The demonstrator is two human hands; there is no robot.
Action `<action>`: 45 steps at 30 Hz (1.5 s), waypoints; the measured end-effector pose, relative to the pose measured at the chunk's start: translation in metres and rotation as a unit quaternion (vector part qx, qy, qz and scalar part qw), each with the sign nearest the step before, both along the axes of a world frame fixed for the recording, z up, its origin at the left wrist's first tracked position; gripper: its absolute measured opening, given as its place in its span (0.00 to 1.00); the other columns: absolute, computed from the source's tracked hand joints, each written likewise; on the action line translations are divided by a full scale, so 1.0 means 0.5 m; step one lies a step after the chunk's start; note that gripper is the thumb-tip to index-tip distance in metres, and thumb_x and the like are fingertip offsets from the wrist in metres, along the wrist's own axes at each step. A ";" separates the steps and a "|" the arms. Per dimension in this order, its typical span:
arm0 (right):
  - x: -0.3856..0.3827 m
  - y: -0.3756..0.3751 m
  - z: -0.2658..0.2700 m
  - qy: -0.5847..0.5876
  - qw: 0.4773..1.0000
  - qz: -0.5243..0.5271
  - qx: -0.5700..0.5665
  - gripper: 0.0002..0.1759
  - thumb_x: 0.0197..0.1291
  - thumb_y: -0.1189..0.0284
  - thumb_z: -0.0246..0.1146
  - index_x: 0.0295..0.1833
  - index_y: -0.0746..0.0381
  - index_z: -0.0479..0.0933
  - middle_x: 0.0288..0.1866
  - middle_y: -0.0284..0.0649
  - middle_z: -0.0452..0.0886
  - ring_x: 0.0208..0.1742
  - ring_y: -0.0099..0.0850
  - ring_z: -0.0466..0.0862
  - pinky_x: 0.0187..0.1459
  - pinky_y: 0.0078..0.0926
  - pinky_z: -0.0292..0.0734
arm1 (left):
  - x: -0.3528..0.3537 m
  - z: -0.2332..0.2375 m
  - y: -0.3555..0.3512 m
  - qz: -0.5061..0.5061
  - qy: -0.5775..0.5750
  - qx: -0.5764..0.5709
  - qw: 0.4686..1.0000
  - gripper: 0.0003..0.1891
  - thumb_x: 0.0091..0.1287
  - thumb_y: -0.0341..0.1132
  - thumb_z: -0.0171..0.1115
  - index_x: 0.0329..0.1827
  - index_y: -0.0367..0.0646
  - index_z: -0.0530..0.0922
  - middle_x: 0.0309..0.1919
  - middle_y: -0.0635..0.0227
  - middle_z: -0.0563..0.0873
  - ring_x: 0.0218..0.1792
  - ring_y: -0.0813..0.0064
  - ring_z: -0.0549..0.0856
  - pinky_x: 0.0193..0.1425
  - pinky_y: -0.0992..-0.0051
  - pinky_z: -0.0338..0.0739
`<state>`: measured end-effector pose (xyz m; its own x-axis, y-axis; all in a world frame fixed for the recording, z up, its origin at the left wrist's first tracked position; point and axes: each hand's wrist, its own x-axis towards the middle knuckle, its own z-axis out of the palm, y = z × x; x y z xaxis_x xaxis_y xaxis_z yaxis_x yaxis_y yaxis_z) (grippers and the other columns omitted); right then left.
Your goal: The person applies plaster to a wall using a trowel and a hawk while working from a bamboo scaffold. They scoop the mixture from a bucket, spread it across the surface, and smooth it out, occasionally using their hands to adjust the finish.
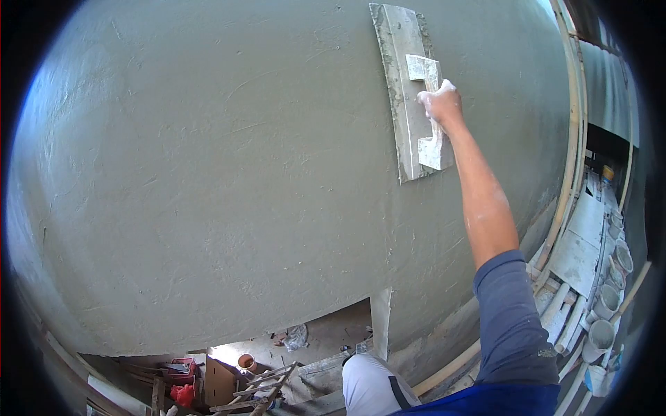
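My right hand, smeared with pale plaster, is closed around the handle of a long plastering trowel. The blade is upright, slightly tilted, and lies against or very close to the grey wall. Wet plaster clings along its edges. Fresh-looking plaster covers the wall, with fine scratches, small lumps and a faint vertical line below the trowel. My left hand is out of view.
Wooden poles rise at the right beside scaffold planks. Several plaster-stained buckets line the planks. Through the opening under the wall show a wooden ladder-like frame, a red crate and a brown bucket.
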<state>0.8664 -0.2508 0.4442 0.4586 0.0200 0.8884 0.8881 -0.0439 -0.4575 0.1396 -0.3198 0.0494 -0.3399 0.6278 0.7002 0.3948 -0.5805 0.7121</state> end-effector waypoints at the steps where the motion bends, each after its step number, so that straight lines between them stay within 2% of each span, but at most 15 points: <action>1: -0.016 -0.002 0.000 0.028 0.997 0.070 -0.005 0.20 0.40 0.72 0.68 0.39 0.71 0.72 0.24 0.43 0.79 0.21 0.30 0.79 0.21 0.28 0.73 | 0.003 0.003 -0.003 0.008 0.006 -0.013 1.000 0.34 0.62 0.20 0.59 0.68 0.36 0.51 0.54 0.50 0.73 0.42 0.63 0.81 0.44 0.71 0.81; 4: -0.086 0.002 -0.003 0.069 0.973 0.218 -0.038 0.25 0.36 0.66 0.71 0.36 0.74 0.73 0.30 0.53 0.82 0.31 0.41 0.84 0.32 0.36 0.79 | 0.025 0.009 0.004 0.016 0.036 -0.035 0.999 0.34 0.63 0.20 0.59 0.68 0.36 0.50 0.54 0.50 0.73 0.42 0.64 0.81 0.45 0.71 0.81; 6: -0.135 0.016 -0.023 -0.083 0.988 0.120 -0.059 0.25 0.36 0.64 0.68 0.38 0.72 0.74 0.34 0.57 0.82 0.38 0.48 0.84 0.38 0.41 0.79 | 0.057 0.020 0.032 -0.001 0.080 -0.025 0.996 0.34 0.63 0.20 0.59 0.68 0.36 0.50 0.55 0.50 0.73 0.42 0.64 0.81 0.46 0.71 0.81; 7: -0.197 0.000 -0.035 -0.099 0.992 0.038 -0.073 0.24 0.40 0.65 0.64 0.42 0.71 0.73 0.36 0.58 0.81 0.42 0.51 0.83 0.43 0.44 0.78 | 0.080 0.033 0.041 -0.015 0.096 -0.006 0.995 0.34 0.63 0.21 0.60 0.68 0.36 0.50 0.55 0.50 0.73 0.42 0.64 0.81 0.46 0.71 0.80; 11: -0.240 -0.028 -0.047 -0.065 0.992 -0.005 -0.108 0.20 0.45 0.68 0.60 0.44 0.69 0.72 0.37 0.59 0.81 0.42 0.52 0.83 0.44 0.46 0.78 | 0.125 0.048 0.059 -0.076 0.104 0.031 0.991 0.35 0.63 0.21 0.60 0.69 0.36 0.49 0.56 0.50 0.73 0.42 0.66 0.80 0.47 0.72 0.80; 20: 0.066 -0.080 0.023 0.147 0.972 -0.172 -0.061 0.25 0.47 0.62 0.65 0.51 0.63 0.76 0.49 0.52 0.81 0.53 0.48 0.80 0.52 0.42 0.76 | 0.076 0.001 0.018 0.014 0.042 -0.021 0.999 0.36 0.61 0.22 0.63 0.69 0.37 0.52 0.55 0.50 0.74 0.40 0.67 0.80 0.42 0.73 0.80; 26: 0.284 -0.138 -0.039 0.213 0.950 -0.221 -0.053 0.29 0.46 0.57 0.67 0.48 0.67 0.78 0.50 0.57 0.80 0.54 0.50 0.79 0.52 0.43 0.76 | 0.069 -0.016 0.008 -0.001 0.047 -0.013 0.999 0.37 0.60 0.21 0.64 0.69 0.36 0.53 0.55 0.50 0.74 0.40 0.69 0.79 0.42 0.74 0.79; 28: 0.341 -0.136 -0.083 0.145 0.971 -0.191 0.002 0.24 0.45 0.63 0.67 0.42 0.72 0.76 0.37 0.56 0.83 0.38 0.45 0.85 0.37 0.39 0.80 | 0.063 -0.024 0.018 0.000 0.042 -0.020 0.999 0.36 0.60 0.20 0.63 0.69 0.36 0.53 0.55 0.51 0.74 0.40 0.69 0.79 0.43 0.74 0.79; 31: 0.236 -0.125 -0.084 0.194 0.971 0.122 0.067 0.17 0.44 0.71 0.66 0.36 0.72 0.74 0.23 0.46 0.79 0.19 0.34 0.80 0.20 0.31 0.75 | 0.079 -0.002 0.027 -0.007 0.060 -0.014 0.998 0.35 0.61 0.19 0.60 0.69 0.37 0.51 0.56 0.51 0.74 0.39 0.70 0.79 0.44 0.74 0.78; 33: 0.134 -0.097 -0.054 0.111 0.972 0.190 0.082 0.13 0.43 0.74 0.66 0.35 0.68 0.73 0.17 0.37 0.73 0.13 0.25 0.73 0.13 0.25 0.66 | 0.085 -0.002 0.038 -0.026 0.073 0.007 0.997 0.36 0.62 0.19 0.60 0.70 0.37 0.51 0.56 0.51 0.74 0.39 0.70 0.78 0.44 0.74 0.78; 37: -0.020 -0.042 0.063 -0.060 0.982 0.173 -0.044 0.18 0.42 0.72 0.67 0.40 0.67 0.72 0.19 0.34 0.74 0.15 0.23 0.72 0.17 0.24 0.68 | 0.025 -0.055 0.048 0.048 0.241 -0.026 0.969 0.36 0.63 0.20 0.60 0.70 0.37 0.50 0.58 0.52 0.73 0.38 0.71 0.78 0.42 0.75 0.78; 38: -0.063 -0.028 0.083 -0.088 0.977 0.176 -0.081 0.18 0.43 0.73 0.67 0.40 0.66 0.71 0.20 0.33 0.74 0.15 0.21 0.71 0.18 0.23 0.68 | 0.046 -0.049 0.035 -0.008 0.080 -0.034 0.996 0.35 0.63 0.21 0.60 0.69 0.38 0.50 0.57 0.51 0.73 0.39 0.70 0.79 0.42 0.74 0.78; 42: -0.171 0.005 0.056 -0.096 0.972 0.150 -0.151 0.31 0.40 0.69 0.69 0.53 0.70 0.70 0.32 0.41 0.78 0.25 0.27 0.77 0.26 0.26 0.74 | -0.007 -0.112 0.028 0.096 0.228 -0.093 0.964 0.34 0.64 0.24 0.60 0.69 0.38 0.50 0.58 0.51 0.71 0.46 0.65 0.78 0.46 0.71 0.80; 44: -0.179 0.011 -0.047 -0.190 0.967 0.064 -0.160 0.38 0.40 0.67 0.69 0.60 0.71 0.68 0.40 0.47 0.80 0.34 0.34 0.82 0.35 0.30 0.78 | 0.037 -0.100 0.034 0.053 0.029 -0.139 0.988 0.34 0.65 0.25 0.60 0.69 0.39 0.50 0.58 0.51 0.71 0.47 0.63 0.77 0.46 0.70 0.80; 45: -0.218 -0.008 -0.104 -0.155 0.963 0.064 -0.210 0.40 0.40 0.65 0.68 0.62 0.69 0.67 0.49 0.54 0.76 0.48 0.41 0.77 0.49 0.37 0.72 | 0.052 -0.092 0.039 0.035 -0.070 -0.158 0.984 0.34 0.65 0.26 0.60 0.69 0.39 0.50 0.58 0.51 0.71 0.48 0.63 0.77 0.47 0.69 0.80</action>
